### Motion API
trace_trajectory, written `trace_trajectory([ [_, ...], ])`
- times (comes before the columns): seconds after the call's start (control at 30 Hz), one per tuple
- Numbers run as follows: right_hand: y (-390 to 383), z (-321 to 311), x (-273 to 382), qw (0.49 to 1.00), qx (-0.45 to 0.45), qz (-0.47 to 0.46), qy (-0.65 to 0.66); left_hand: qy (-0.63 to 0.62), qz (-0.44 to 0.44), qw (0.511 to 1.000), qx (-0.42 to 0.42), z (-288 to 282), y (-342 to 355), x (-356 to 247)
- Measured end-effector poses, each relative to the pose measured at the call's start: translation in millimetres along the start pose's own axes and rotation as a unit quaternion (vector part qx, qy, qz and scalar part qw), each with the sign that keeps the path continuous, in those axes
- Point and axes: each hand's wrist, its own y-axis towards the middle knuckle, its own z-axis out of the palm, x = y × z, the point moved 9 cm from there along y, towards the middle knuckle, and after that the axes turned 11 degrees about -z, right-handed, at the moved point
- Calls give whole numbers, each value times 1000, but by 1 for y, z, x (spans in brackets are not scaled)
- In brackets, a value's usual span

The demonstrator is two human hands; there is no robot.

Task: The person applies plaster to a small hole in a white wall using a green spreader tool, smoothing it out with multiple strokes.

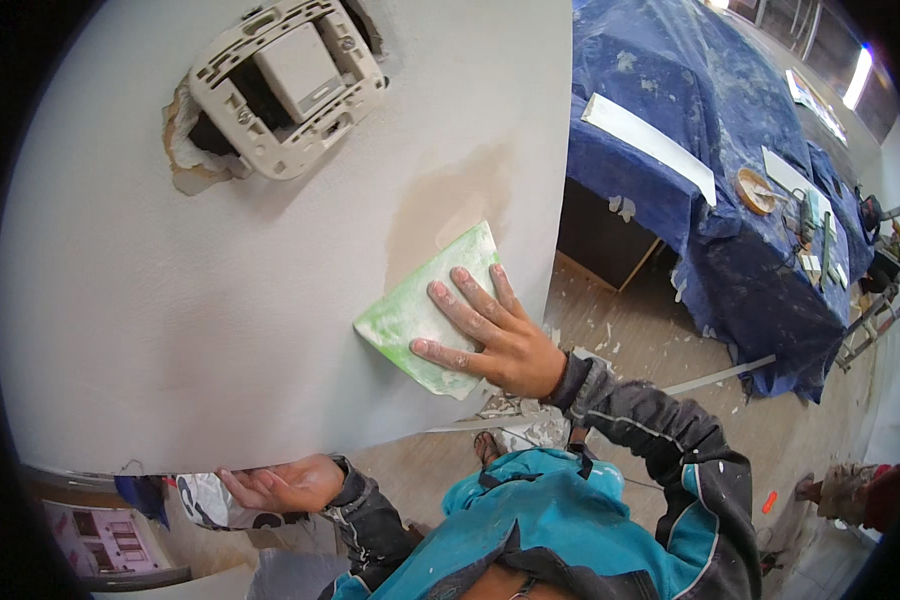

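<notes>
Right hand (510, 345): laid flat, fingers spread, over a green, angular thin sheet (395, 325) dusted white, which lies against a smooth white wall panel (180, 330) near its right edge. A beige matt patch (450, 205) shows above the sheet. Left hand (290, 484): palm up, fingers slightly curled, at the panel's lower edge; contact not confirmed. Toward the panel's top: off-white plastic switch frame (297, 82), tilted, over a jagged cutout. Beyond the right edge: a table draped in stained blue sheeting (660, 60), bearing a long white strip (650, 145) near its front edge.
</notes>
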Motion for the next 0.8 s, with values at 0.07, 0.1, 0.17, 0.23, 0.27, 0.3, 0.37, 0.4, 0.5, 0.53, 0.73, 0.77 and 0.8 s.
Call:
trace_trajectory([
  [0.07, -12, 10, -2, 990, 63, -94, -79, -182, -144, 972, -23, -3, -2, 23],
  [0.1, -18, 10, -12, 990, 61, -99, -74, -344, -267, 899, -46, 2, -8, 43],
  [0.17, -33, 15, -26, 975, 95, -161, -120, -351, -293, 887, -59, 8, -10, 40],
  [0.23, -42, 13, -49, 956, 129, -212, -155, -355, -315, 877, -73, 7, -9, 40],
  [0.27, -48, 15, -58, 932, 164, -259, -196, -361, -317, 874, -69, 7, -8, 39],
  [0.3, -54, 15, -70, 912, 186, -285, -227, -368, -319, 871, -65, 7, -6, 38],
  [0.37, -61, 6, -90, 899, 232, -291, -231, -360, -319, 875, -63, 8, -7, 36],
  [0.4, -69, 1, -99, 882, 281, -291, -239, -358, -321, 875, -59, 9, -8, 33],
  [0.5, -68, -29, -105, 926, 250, -215, -183, -319, -326, 888, -62, 11, -8, 31],
  [0.53, -60, -41, -107, 954, 215, -151, -147, -316, -324, 889, -64, 9, -6, 33],
  [0.73, -6, -85, -79, 958, 99, -188, -193, -301, -246, 921, -28, 2, 3, 25],
  [0.77, -3, -80, -79, 934, 105, -236, -248, -211, -173, 962, -15, 2, 9, 5],
  [0.8, 0, -74, -79, 904, 111, -282, -302, -166, -137, 977, -7, 3, 10, -3],
])
